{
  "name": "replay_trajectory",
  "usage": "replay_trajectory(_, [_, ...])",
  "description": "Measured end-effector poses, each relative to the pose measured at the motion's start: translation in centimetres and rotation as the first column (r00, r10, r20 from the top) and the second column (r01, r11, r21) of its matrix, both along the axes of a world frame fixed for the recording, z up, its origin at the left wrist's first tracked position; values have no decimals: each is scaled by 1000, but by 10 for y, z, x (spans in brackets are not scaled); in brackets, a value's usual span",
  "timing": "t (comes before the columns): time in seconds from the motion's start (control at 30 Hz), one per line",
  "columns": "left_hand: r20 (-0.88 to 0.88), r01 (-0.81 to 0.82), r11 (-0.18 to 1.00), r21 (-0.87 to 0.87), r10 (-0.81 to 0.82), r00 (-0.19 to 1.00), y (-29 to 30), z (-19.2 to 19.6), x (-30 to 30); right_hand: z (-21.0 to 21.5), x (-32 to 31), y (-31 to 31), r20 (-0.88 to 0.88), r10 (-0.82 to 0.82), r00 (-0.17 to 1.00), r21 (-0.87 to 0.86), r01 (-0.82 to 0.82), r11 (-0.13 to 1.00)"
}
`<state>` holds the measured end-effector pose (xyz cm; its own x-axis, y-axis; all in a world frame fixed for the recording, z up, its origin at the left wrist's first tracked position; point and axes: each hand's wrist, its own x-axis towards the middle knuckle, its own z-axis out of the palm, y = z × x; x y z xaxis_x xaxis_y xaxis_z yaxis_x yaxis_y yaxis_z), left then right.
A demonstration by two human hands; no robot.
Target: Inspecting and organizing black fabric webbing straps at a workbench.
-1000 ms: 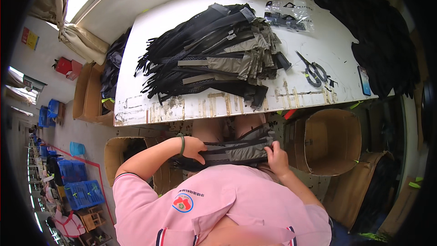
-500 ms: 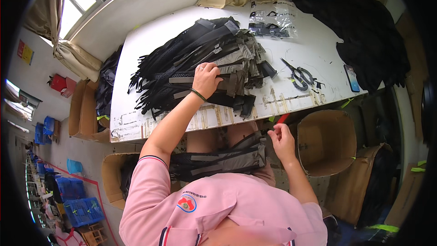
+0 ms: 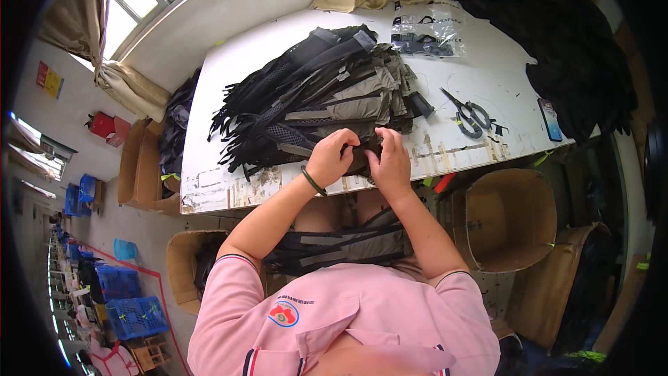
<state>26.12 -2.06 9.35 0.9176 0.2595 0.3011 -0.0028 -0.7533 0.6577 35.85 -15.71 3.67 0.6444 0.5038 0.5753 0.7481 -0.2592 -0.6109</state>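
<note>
Black-and-grey mesh straps [image 3: 316, 101] lie heaped on the white desk [image 3: 497, 63]. Left hand [image 3: 331, 159] and right hand [image 3: 390, 166] close together at heap's near edge, both pinching dark fabric [image 3: 360, 161]. Similar straps [image 3: 341, 247] across lap [image 3: 316, 216]; scissors [image 3: 473, 115] right of heap.

Long black fabric straps [image 3: 313, 90] lie heaped in a loose, overlapping pile on a white table [image 3: 487, 69], running mostly lengthwise from left to right. Their left ends split into narrow black tails; mesh shows midway, and smooth grey-olive panels, wrinkled and layered, cover the right ends. At the near edge, the front strap [image 3: 360, 161] has its dark olive end bunched, partly hidden. Similar pieces [image 3: 341, 242] lie flat across the person's lap.
</note>
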Motion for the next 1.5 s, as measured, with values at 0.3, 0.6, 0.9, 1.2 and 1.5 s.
replay_trajectory(0.3, [-19, -113, 990, -80, 112, 994, -12, -20, -2, -24, 3, 8, -53, 62, 997, 87, -58, 995])
replay_trajectory(0.6, [-79, -114, 993, 7, 114, 990, -13, -25, -11, 6, 13, -4, 204, 273, 940, -9, -277, 961])
replay_trajectory(0.9, [124, 5, 988, 155, -25, 992, -38, -31, -35, -14, 1, -9, -880, 438, 186, 442, -18, 897])
replay_trajectory(1.2, [29, 142, 653, -744, -181, 983, -14, -16, -42, 5, -2, -32, -656, 739, -155, 755, -162, 636])
replay_trajectory(1.5, [91, 272, 825, -496, -262, 961, -4, 8, -40, 13, -13, -38, -643, 716, -273, 764, -291, 575])
